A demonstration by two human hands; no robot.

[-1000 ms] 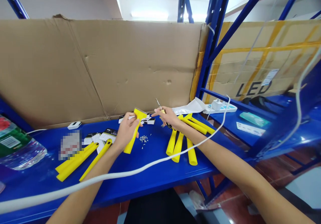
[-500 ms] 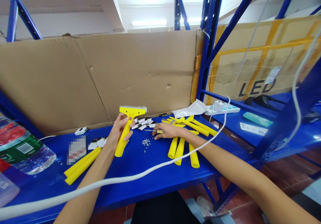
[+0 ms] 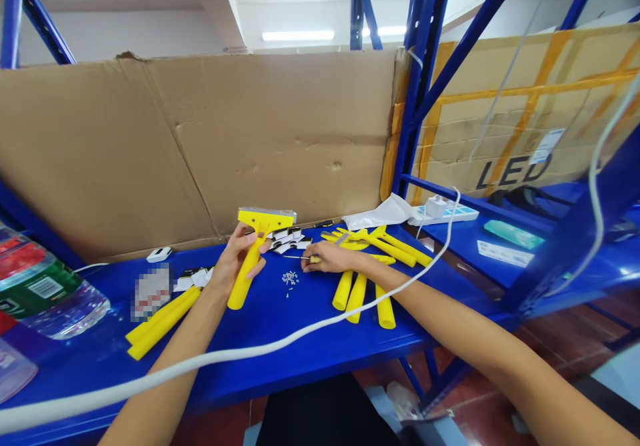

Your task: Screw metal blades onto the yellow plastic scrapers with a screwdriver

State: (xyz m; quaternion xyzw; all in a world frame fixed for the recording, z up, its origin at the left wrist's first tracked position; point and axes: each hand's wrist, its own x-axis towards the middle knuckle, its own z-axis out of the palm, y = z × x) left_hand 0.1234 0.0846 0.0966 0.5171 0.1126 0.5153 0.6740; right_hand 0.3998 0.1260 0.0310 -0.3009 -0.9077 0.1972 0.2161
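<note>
Since the earlier frame the right hand (image 3: 334,258) has dropped to the table (image 3: 280,346), fingers closed on a screwdriver (image 3: 300,257) beside the screws (image 3: 289,277). The left hand (image 3: 235,263) grips the yellow scraper (image 3: 253,253) upright, head clear for access.

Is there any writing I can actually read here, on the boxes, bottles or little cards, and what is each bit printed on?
"LED": big dark letters on the cardboard box at the right, behind the blue rack.
White label on that same box: too small to read.
Bottle label at the far left, with a barcode: print too blurred to read.
Small cards behind the yellow scraper: too small to read.
Pixelated patch on the blue shelf: unreadable.
</note>
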